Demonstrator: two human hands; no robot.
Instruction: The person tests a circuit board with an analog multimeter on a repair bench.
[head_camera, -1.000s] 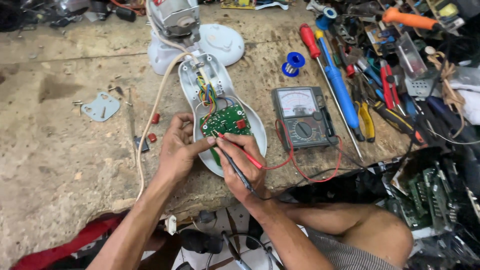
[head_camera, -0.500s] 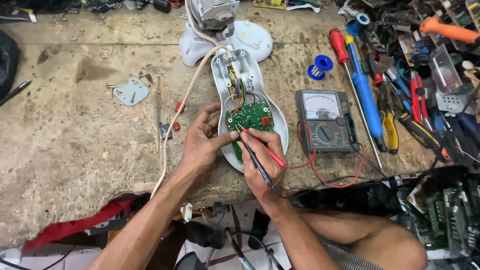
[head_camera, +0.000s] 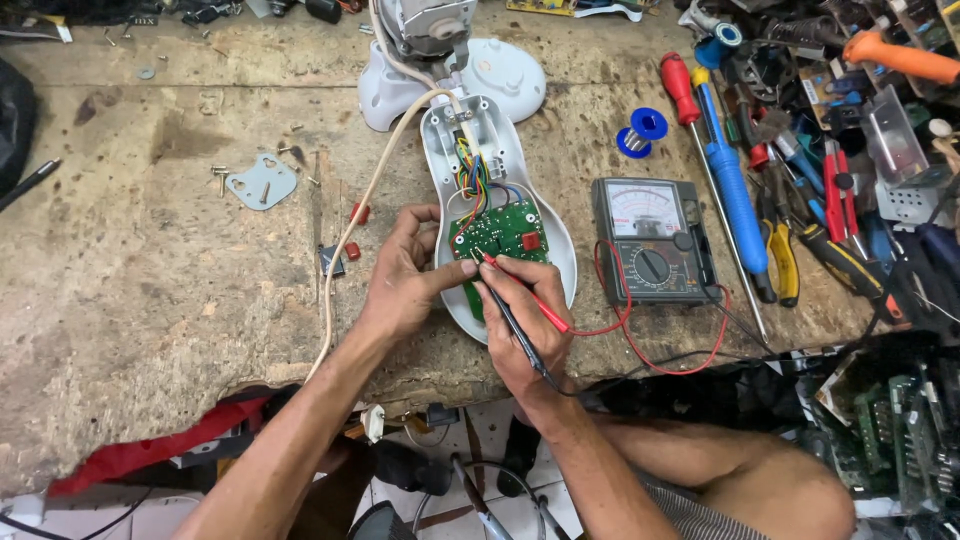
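Pressing two meter probes against the green circuit board (head_camera: 497, 240), the person's right hand (head_camera: 522, 318) had its fingers (head_camera: 512, 272) closed around both the red probe (head_camera: 528, 297) and the black probe (head_camera: 512, 325), pen-fashion, with the tips just ahead of the fingertips on the board's lower left corner. The left hand (head_camera: 402, 275) lay just beside them, its fingers curled against the rim of the white housing (head_camera: 560, 262) and its thumb touching the board's edge, steadying it without gripping anything.

Compared with a second earlier, the hands kept nearly the same pose; what changed was mostly the view, which had drifted so the housing sat nearer the middle. The probe tips appeared to stay on the same spot, so this looked like a held reading rather than a move to a new point.

Beyond the right hand's fingers, on the tabletop (head_camera: 150, 270), sat the analogue multimeter (head_camera: 652, 240), red and black leads looping back from it to the probes. Farther right lay a red-handled screwdriver (head_camera: 680, 88), a blue-handled screwdriver (head_camera: 735, 195) and a blue solder spool (head_camera: 642, 130). Left of the left hand, a cream cable (head_camera: 345, 250) ran up to the housing, with a small metal plate (head_camera: 260, 183) and loose screws well apart.
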